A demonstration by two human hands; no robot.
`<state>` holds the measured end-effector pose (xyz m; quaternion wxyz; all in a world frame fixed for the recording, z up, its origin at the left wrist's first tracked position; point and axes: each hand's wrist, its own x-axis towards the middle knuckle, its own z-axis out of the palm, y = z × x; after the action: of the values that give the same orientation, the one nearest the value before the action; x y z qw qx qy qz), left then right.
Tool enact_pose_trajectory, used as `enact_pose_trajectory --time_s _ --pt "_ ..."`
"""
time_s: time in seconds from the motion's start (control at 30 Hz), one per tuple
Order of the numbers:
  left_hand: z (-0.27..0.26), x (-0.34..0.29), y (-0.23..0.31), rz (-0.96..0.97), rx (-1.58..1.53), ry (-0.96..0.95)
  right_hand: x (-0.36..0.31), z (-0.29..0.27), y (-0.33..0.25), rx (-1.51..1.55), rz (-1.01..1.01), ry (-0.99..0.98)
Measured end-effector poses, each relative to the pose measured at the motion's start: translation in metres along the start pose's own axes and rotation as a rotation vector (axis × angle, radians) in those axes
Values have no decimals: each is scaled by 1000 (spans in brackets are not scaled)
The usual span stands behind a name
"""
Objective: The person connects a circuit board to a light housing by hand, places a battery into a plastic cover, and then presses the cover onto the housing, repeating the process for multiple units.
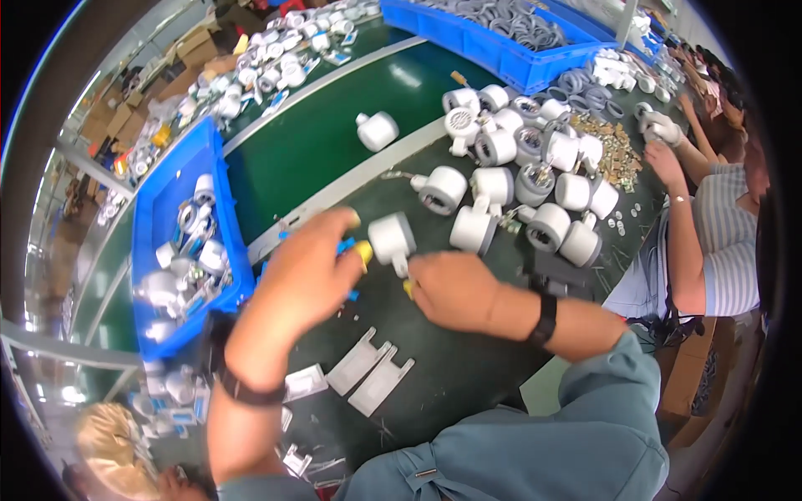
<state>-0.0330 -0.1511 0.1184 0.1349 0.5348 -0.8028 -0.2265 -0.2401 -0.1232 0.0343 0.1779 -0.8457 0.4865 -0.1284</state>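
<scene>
A white round housing with a grey rim and a short stem (pixel 391 237) is tilted above the dark green tabletop, between my hands. My right hand (pixel 458 290) pinches its stem with bent fingers. My left hand (pixel 302 271) is just left of the housing, index finger and thumb apart, slightly blurred by motion. Yellow covers show on the left thumb (pixel 363 251) and at my right fingertips. Bits of a blue thing (pixel 345 246) show behind my left hand; its shape is mostly hidden. Flat white plates (pixel 369 376) lie nearer to me.
Several white housings (pixel 494 188) cluster at the right, beside small circuit boards (pixel 614 150). A blue bin (pixel 190 146) of parts stands left; another blue bin (pixel 501 57) holds grey rings at the back. One housing (pixel 378 131) sits on the green belt (pixel 292 159). Co-worker's hands (pixel 662 150) are at right.
</scene>
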Motion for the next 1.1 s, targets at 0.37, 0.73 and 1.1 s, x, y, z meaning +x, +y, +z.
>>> enact_pose_trajectory --time_s 0.37,0.73,1.1 --pt "78 229 -100 -121 73 142 -59 49 14 532 -89 51" --pt "45 133 -19 314 -231 -89 -61 43 23 660 -31 24" --pt "34 -75 -77 -53 94 12 -60 38 11 837 1 -208"
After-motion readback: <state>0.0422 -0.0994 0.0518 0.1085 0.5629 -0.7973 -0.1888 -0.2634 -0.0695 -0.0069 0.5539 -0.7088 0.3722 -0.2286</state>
